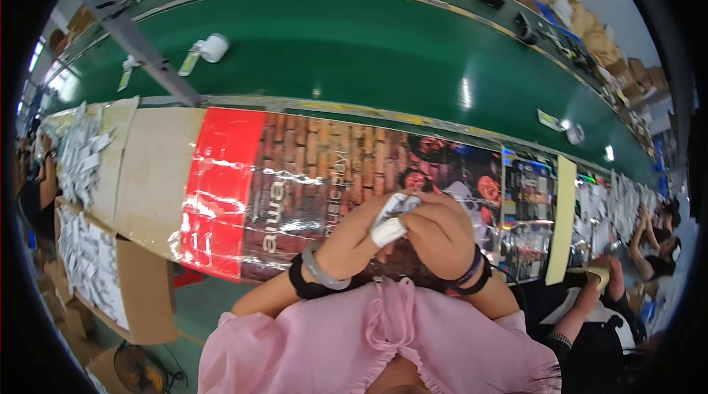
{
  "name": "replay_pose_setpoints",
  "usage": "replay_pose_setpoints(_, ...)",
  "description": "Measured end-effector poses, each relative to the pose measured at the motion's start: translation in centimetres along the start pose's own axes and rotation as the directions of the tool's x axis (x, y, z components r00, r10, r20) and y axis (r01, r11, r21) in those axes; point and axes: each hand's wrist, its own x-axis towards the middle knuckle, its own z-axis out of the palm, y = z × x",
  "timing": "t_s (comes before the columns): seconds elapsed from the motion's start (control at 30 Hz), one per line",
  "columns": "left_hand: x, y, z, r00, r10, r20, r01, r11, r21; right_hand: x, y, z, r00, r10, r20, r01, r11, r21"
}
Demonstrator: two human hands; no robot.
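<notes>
Centrally, bare left hand (357, 232), bare right hand (445, 238): fingers gripping small white object (387, 231), material unclear; even pressure probably serving best.

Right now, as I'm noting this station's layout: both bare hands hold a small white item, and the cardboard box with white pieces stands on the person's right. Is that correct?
Not quite: the head view shows the cardboard box with white pieces on the person's left. The left hand and right hand do hold a small white item.
</notes>
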Motion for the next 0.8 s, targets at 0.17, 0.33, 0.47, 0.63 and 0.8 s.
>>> replay_pose_setpoints(0.17, -0.1, -0.3, 0.6, 0.999, 0.039, -0.029, -0.034, 0.988, 0.153, -0.2, -0.2, -0.5, 1.0, -0.029, 0.006, 0.029, 0.999, -0.028)
replay_pose_setpoints(0.33, -0.4, -0.8, 1.3, 0.985, 0.128, -0.118, -0.093, 0.96, 0.264, -0.4, -0.5, -0.4, 1.0, -0.024, -0.008, 0.024, 1.0, -0.014)
replay_pose_setpoints(0.47, -0.3, -1.3, 1.4, 0.945, 0.308, -0.111, -0.241, 0.883, 0.403, -0.4, -0.5, -0.5, 0.999, -0.034, 0.001, 0.034, 0.999, 0.0)
replay_pose_setpoints(0.63, -0.7, -1.7, 1.1, 0.95, 0.297, -0.099, -0.239, 0.892, 0.384, -1.0, 0.1, -0.6, 0.996, -0.086, 0.032, 0.085, 0.996, 0.039)
replay_pose_setpoints(0.8, -0.7, -1.0, 1.2, 0.963, 0.256, -0.084, -0.208, 0.907, 0.367, -1.1, -0.1, -0.7, 0.996, -0.077, 0.051, 0.076, 0.997, 0.024)
